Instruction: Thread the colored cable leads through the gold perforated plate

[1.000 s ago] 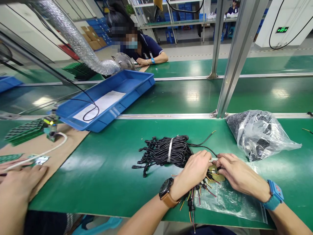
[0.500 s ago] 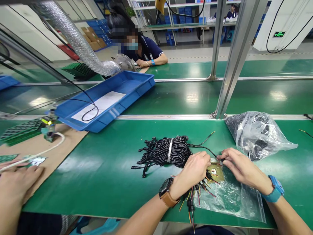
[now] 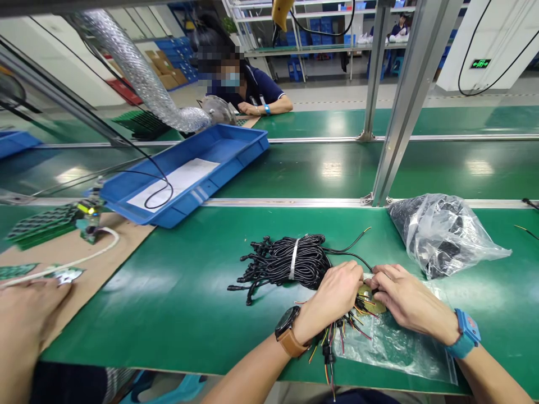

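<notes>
A bundle of black cables (image 3: 278, 261), tied with a white band, lies on the green bench left of my hands. Its several plug ends point left, and one loose cable runs from it to my right hand. My left hand (image 3: 339, 289) is closed in a pinch, apparently on a thin wire; the fingertips hide most of it. Close against it, my right hand (image 3: 400, 294) pinches the black cable near its end. Beneath the fingers is a yellowish round piece (image 3: 377, 306) on a clear plastic bag (image 3: 404, 348). Short connectors with bared coloured wires (image 3: 328, 350) spread below my left wrist.
A clear bag of black parts (image 3: 448, 233) stands behind my right hand, beside a metal post (image 3: 410, 112). At the left are a blue tray (image 3: 189, 205) and a cardboard sheet (image 3: 113, 252) with another person's hand (image 3: 33, 308). Someone sits across the bench.
My right hand has moved left and in toward my left hand, closing the gap between the fingertips. My left hand stays nearly in place. The whole view has shifted slightly.
</notes>
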Demonstrator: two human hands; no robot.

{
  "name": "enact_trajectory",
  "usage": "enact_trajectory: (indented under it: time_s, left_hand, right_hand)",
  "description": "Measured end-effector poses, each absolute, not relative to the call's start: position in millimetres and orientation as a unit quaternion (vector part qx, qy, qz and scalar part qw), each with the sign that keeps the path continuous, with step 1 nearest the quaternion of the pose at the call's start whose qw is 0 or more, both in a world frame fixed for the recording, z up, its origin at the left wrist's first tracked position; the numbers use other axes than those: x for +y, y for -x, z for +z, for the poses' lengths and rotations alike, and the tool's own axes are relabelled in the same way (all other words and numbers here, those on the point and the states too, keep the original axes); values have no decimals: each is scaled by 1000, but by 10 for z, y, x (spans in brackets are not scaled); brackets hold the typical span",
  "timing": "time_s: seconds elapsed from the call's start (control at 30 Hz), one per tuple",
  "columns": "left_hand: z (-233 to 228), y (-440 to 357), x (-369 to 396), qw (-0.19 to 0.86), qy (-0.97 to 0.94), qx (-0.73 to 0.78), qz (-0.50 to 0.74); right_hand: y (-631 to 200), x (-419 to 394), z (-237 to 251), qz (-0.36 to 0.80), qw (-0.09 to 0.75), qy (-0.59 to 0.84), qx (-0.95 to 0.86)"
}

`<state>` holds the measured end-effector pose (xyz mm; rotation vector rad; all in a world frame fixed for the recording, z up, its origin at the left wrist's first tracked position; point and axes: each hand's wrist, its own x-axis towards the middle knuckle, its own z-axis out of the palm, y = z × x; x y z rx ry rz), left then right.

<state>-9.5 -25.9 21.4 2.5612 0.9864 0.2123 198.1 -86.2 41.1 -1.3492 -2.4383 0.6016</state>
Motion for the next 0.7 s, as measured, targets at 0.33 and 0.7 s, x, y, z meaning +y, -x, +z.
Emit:
enact_trajectory:
  time_s: [0.33, 0.7]
  left_hand:
    - [248, 139, -226, 240, -907, 333, 95]
    - [287, 99, -233, 343, -861, 343, 153]
  right_hand:
    - [-2036, -832, 420, 243, 164, 463, -837]
    - [-2170, -832, 390, 253, 333, 550, -723]
